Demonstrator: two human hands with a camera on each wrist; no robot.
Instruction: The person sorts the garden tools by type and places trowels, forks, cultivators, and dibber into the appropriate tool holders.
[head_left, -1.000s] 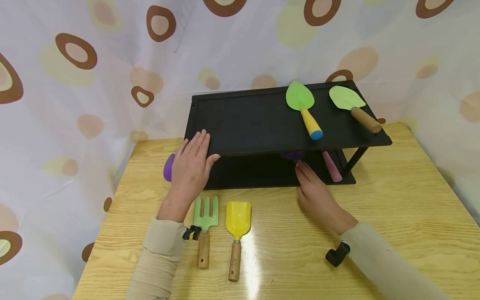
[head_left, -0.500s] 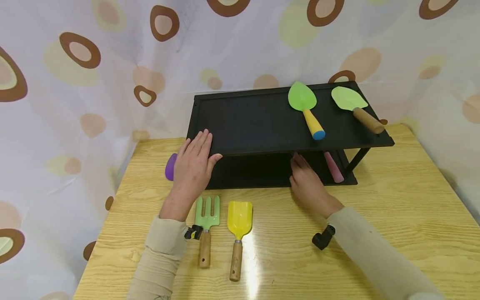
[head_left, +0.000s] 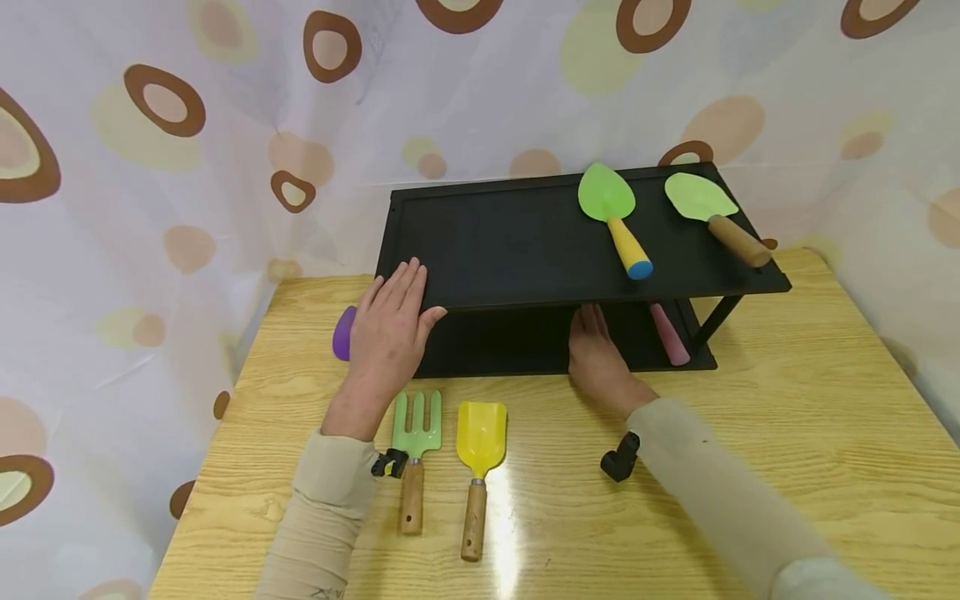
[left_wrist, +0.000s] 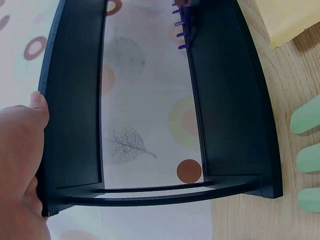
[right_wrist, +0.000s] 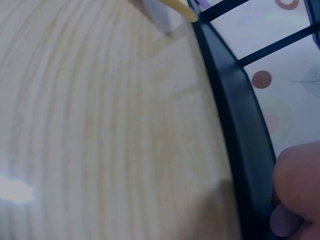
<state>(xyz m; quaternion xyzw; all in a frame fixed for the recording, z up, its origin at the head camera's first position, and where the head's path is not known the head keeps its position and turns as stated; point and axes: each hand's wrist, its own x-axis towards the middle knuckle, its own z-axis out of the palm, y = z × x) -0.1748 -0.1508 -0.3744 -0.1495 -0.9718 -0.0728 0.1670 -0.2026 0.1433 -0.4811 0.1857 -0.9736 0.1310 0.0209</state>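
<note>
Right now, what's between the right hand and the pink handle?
Head view: only bare lower shelf shows between the right hand and pink handle. Farther back, the top shelf hides it.

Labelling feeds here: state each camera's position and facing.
Head: worn there, facing forward and down at the black two-tier shelf; left hand, right hand show.
Left wrist: worn there, facing between shelf tiers; both hands partly show.
Right wrist: worn there, facing wooden tabletop and shelf edge; right fingers show.
Head and left wrist share the green three-pronged fork.
</note>
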